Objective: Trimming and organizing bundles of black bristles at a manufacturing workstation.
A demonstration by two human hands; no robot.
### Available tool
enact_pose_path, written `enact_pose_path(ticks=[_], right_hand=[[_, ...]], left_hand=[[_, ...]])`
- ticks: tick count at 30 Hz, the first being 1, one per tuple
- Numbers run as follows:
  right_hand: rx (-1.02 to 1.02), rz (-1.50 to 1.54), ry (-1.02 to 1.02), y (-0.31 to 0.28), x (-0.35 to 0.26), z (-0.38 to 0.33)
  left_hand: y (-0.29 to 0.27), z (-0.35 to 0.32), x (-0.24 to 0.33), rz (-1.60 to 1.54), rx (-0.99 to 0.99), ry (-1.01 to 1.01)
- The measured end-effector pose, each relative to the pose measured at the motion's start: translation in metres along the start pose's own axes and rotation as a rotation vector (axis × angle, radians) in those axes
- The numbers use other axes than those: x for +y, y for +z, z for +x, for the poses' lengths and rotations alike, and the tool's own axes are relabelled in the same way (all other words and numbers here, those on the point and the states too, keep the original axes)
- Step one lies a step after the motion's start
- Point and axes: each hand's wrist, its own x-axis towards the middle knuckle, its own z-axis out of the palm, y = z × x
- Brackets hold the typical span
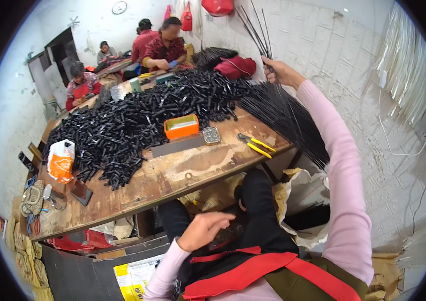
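My right hand (282, 73) is raised beside the wall, closed around several thin black rods (268, 47). Their upper ends fan out above the fist, and their lower ends hang over a large bundle of similar rods (286, 118) at the table's right end. Over my lap, my left hand (206, 231) has its index finger stretched to the right and the other fingers loosely bent, with nothing visible in it. Pliers with yellow handles (256, 144) lie on the wooden table (193, 173), near the rod bundle.
Short black parts (137, 118) form a large heap across the table. An orange box (181, 126), a clear small-parts box (211, 135), a flat grey bar (178, 146), a phone (80, 192) and a plastic bag (61, 161) lie around it. Several people sit farther back. White strands (406, 65) hang at right.
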Motion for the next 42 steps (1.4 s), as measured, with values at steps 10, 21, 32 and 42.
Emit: enact_pose_path(ticks=[10,21,32,42], right_hand=[[-0.278,0.433,-0.280,0.238,0.028,-0.147],[-0.596,-0.344,-0.379,0.275,0.028,-0.172],[-0.281,0.039,-0.437,0.252,0.005,-0.186],[-0.460,0.015,-0.277,0.262,0.027,-0.168]], left_hand=[[-0.083,0.105,0.084,-0.660,0.163,-0.178],[-0.086,0.022,0.061,-0.676,0.700,0.000],[-0.159,0.015,0.028,-0.248,0.933,0.014],[-0.136,0.022,0.056,-0.686,0.851,-0.144]])
